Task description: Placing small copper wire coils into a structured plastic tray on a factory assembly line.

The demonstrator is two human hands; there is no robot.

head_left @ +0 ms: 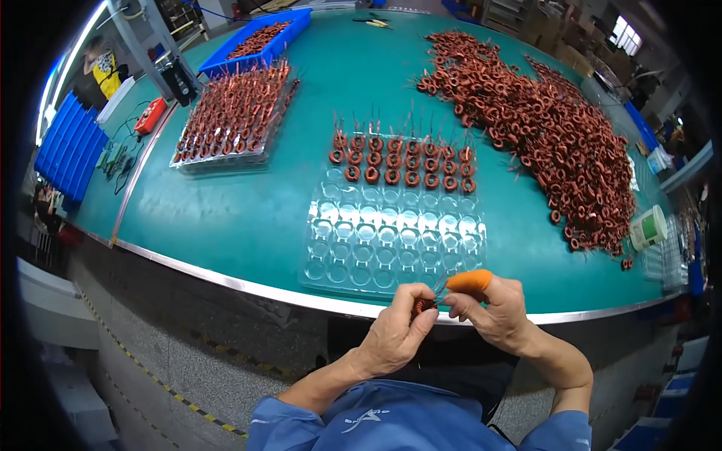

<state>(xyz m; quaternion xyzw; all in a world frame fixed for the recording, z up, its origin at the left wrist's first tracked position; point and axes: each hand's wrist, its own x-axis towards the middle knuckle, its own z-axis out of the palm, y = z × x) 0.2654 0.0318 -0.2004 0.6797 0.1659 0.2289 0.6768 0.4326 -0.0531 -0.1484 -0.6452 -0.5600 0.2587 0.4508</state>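
My left hand (395, 334) pinches a small copper-wound ring coil (424, 304) at the table's near edge. My right hand (492, 304), with an orange rubber cot on one finger (469, 281), grips the coil's wire lead from the right. Just beyond both hands lies a clear plastic blister tray (391, 240); its far rows hold several coils (402, 161), the near pockets show none. A large loose heap of the same coils (549, 120) spreads over the right of the green table (241, 218).
A second clear tray full of coils (233, 116) sits at the far left, with a blue bin of coils (259, 41) behind it. A white-and-green tub (648, 227) stands at the right edge. Blue bins (68, 146) are stacked far left near another person.
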